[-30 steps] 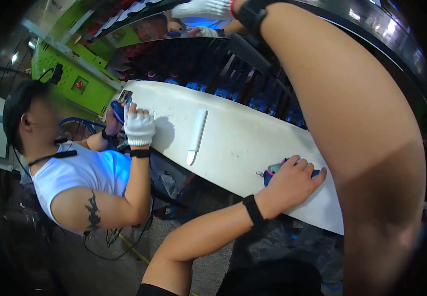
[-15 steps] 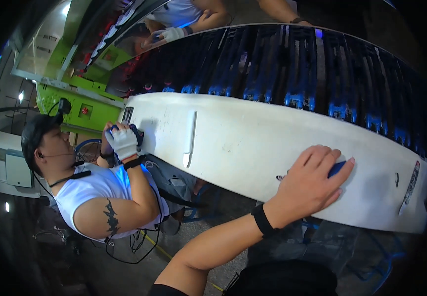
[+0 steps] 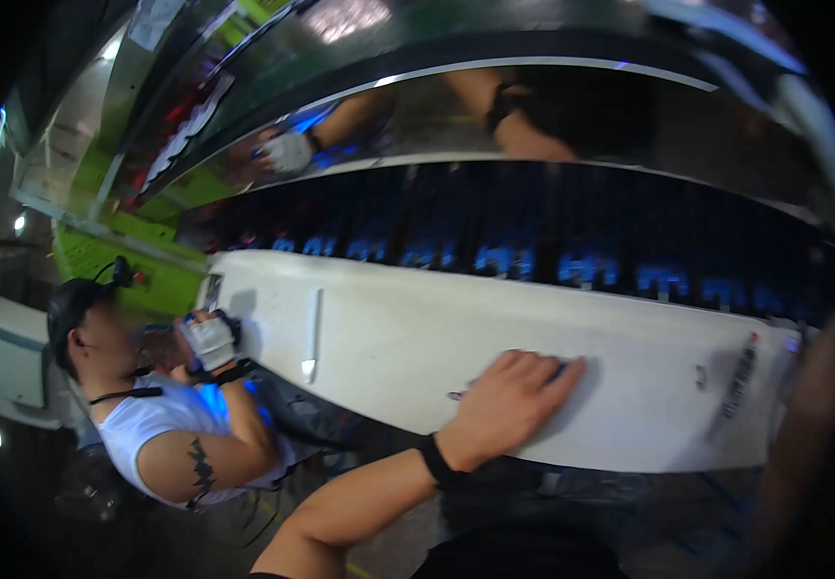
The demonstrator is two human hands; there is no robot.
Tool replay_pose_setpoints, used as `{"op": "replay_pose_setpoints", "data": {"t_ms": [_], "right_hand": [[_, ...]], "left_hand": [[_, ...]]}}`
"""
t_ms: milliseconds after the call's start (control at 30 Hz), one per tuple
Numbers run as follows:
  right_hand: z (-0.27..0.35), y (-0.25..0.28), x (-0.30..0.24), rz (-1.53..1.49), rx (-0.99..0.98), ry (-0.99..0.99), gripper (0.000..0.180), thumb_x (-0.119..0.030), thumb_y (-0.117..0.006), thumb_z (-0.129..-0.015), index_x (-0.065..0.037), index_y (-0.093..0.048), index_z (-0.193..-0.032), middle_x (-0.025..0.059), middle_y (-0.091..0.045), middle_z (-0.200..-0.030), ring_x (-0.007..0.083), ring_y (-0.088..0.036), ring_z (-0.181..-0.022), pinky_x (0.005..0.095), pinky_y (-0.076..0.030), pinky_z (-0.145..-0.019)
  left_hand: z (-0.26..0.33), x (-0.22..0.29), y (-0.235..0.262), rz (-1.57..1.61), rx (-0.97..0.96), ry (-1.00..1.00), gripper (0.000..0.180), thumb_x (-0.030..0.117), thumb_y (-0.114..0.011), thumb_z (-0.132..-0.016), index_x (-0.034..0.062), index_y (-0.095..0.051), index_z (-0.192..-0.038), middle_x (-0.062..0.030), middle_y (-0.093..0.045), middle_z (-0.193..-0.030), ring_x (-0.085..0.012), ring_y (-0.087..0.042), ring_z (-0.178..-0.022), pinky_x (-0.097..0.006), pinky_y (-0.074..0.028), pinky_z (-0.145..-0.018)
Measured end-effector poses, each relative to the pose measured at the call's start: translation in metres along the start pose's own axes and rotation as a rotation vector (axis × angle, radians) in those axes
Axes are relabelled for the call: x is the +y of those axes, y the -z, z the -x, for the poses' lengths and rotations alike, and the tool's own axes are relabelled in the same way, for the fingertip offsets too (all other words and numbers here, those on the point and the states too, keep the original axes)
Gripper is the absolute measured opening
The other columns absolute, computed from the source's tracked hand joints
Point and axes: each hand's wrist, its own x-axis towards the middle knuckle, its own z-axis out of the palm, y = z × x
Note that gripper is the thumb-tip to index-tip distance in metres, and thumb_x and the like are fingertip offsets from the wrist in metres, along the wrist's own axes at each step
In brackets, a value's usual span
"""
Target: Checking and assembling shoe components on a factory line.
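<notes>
My left hand (image 3: 512,398), bare with a black band at the wrist, rests palm down on a long white board (image 3: 389,333). Its fingers curl over a small dark blue object (image 3: 564,367); most of this is hidden, so its kind cannot be made out. At the far right my right forearm (image 3: 808,425) rises, blurred. Above it a smeared white-blue shape (image 3: 808,116) looks like my gloved right hand, raised close to the camera; its fingers are too blurred to read. A white strip with a pointed end (image 3: 312,338) lies on the board, left of my left hand.
Behind the board runs a row of dark slats with blue ends (image 3: 504,259), under a reflective panel (image 3: 591,116). At left, a co-worker in a white sleeveless top (image 3: 162,434) holds a gloved hand (image 3: 210,343) at the board's end. A green machine frame (image 3: 113,270) stands beyond.
The view has tilted up, showing more of the reflective panel. My right forearm and the blurred white-blue shape have come in at the right. My left hand stays on the dark blue object.
</notes>
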Motion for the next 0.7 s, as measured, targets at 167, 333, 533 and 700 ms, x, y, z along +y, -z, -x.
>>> {"op": "replay_pose_setpoints", "data": {"t_ms": [167,333,533,700], "right_hand": [[0.052,0.005,-0.023,-0.154,0.125,0.520,0.022,-0.010,-0.069,-0.099,-0.003,-0.076,-0.119,0.0079,-0.073,-0.098,0.0157,-0.071,-0.091,0.0307,-0.057,-0.082],[0.200,0.010,-0.063,-0.005,0.322,0.850,0.040,-0.001,-0.088,-0.080,-0.008,-0.073,-0.117,0.0099,-0.079,-0.107,0.0276,-0.073,-0.094,0.0389,-0.057,-0.085],[0.342,-0.064,0.026,-0.275,0.071,0.364,0.028,-0.006,-0.089,-0.091,-0.002,-0.071,-0.113,0.0106,-0.079,-0.101,0.0273,-0.075,-0.087,0.0405,-0.060,-0.080],[0.400,-0.086,0.039,-1.051,0.005,-0.188,0.033,0.001,-0.084,-0.096,0.002,-0.065,-0.122,0.0149,-0.079,-0.099,0.0233,-0.079,-0.089,0.0348,-0.065,-0.081]], "left_hand": [[0.020,0.027,0.020,0.193,0.352,-0.156,0.052,0.012,-0.082,-0.091,0.0110,-0.070,-0.141,-0.0135,-0.074,-0.120,-0.0340,-0.071,-0.102,-0.046,-0.056,-0.091],[0.029,0.075,-0.040,0.615,0.722,-0.237,0.057,0.009,-0.087,-0.084,0.0123,-0.070,-0.139,-0.0142,-0.074,-0.126,-0.0367,-0.071,-0.111,-0.045,-0.056,-0.098],[0.065,0.093,-0.009,0.310,0.589,-0.218,0.049,0.009,-0.088,-0.081,0.0169,-0.079,-0.129,-0.0051,-0.076,-0.129,-0.0271,-0.068,-0.106,-0.042,-0.051,-0.095],[0.092,0.093,0.004,0.428,0.518,0.076,0.034,0.010,-0.088,-0.089,0.0056,-0.075,-0.121,-0.0116,-0.081,-0.125,-0.0213,-0.072,-0.080,-0.034,-0.054,-0.074]]}}
